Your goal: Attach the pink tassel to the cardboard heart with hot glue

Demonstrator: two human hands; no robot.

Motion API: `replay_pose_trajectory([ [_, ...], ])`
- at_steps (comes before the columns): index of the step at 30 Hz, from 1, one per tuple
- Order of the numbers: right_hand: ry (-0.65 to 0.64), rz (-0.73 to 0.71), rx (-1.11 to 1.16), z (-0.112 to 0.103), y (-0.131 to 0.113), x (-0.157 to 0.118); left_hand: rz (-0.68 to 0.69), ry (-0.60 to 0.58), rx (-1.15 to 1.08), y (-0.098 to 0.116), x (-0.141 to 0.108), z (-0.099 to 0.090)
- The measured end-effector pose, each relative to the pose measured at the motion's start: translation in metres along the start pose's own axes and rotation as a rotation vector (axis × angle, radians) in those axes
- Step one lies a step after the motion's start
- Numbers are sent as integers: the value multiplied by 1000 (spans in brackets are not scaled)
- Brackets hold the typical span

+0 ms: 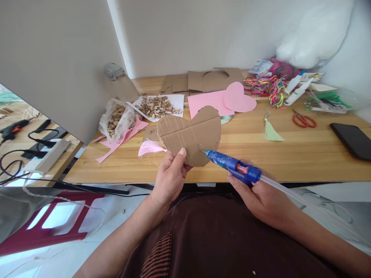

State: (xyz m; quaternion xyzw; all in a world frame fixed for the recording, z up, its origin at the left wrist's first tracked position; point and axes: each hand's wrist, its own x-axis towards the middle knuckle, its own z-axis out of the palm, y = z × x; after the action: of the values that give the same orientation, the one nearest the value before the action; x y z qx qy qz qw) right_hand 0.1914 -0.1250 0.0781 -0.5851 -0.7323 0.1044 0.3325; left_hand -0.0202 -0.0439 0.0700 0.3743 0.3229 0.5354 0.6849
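A brown cardboard heart (189,135) is held up over the table's front edge, pinched by my left hand (171,173) with the thumb on its face. Beside that hand, a pink tassel (152,148) sticks out from the heart's left edge. My right hand (257,193) is wrapped round a blue glue gun (228,165), which has a long clear glue stick (285,191) in its back. The gun's nozzle points left at the lower right part of the heart's face; whether it touches is hard to tell.
On the wooden table (246,148) lie a pink paper heart (240,97), shell pieces (158,106), a bag of nuts (116,119), a green tassel (272,129), red scissors (303,120) and a phone (352,139). A power strip (48,154) is at the left.
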Motion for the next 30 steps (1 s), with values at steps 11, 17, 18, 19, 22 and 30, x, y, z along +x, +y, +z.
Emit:
replay_pose_trajectory([
  [11, -28, 4, 10, 1, 0, 0, -18, 9, -22, 0, -1, -1],
  [17, -7, -15, 5, 0, 0, 2, -16, 10, -25, -1, 0, -2],
  [18, -8, -17, 10, 1, 0, 2, -16, 12, -24, -1, 0, -2],
  [19, -5, -19, 14, 1, 0, 1, -14, 15, -24, -1, 0, -1],
  [22, 0, -24, 11, 1, 1, 1, -12, 14, -28, -1, -1, -1],
  [30, 8, -21, 2, 1, 1, 1, -9, 0, -30, 0, 0, 0],
])
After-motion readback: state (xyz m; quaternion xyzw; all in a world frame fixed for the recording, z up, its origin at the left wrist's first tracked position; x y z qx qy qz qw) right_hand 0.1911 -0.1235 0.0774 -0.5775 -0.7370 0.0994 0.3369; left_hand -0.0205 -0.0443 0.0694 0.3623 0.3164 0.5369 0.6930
